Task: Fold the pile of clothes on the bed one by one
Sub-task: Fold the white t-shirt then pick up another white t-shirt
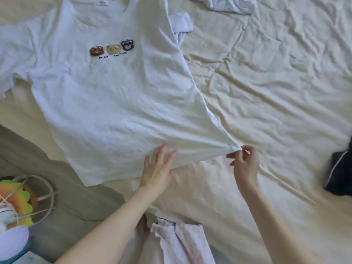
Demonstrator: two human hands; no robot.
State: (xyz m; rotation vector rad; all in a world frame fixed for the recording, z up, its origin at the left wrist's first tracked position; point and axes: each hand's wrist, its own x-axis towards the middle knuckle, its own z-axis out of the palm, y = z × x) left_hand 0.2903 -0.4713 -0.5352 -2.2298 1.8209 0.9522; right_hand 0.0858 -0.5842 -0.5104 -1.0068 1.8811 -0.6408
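A white T-shirt (106, 96) with three small bear faces printed on the chest lies spread face up on the cream bed sheet (276, 92). My left hand (157, 168) rests flat on the shirt's bottom hem with its fingers straight. My right hand (244, 162) pinches the hem's right corner and pulls it taut toward the right. The shirt's right sleeve (182, 21) is crumpled near the top.
A dark garment (339, 172) lies at the right edge of the bed. A white cloth (228, 3) is bunched at the top. Pale pink fabric (182, 242) hangs near my legs. A grey floor and a wire basket (24, 202) with colourful things are at lower left.
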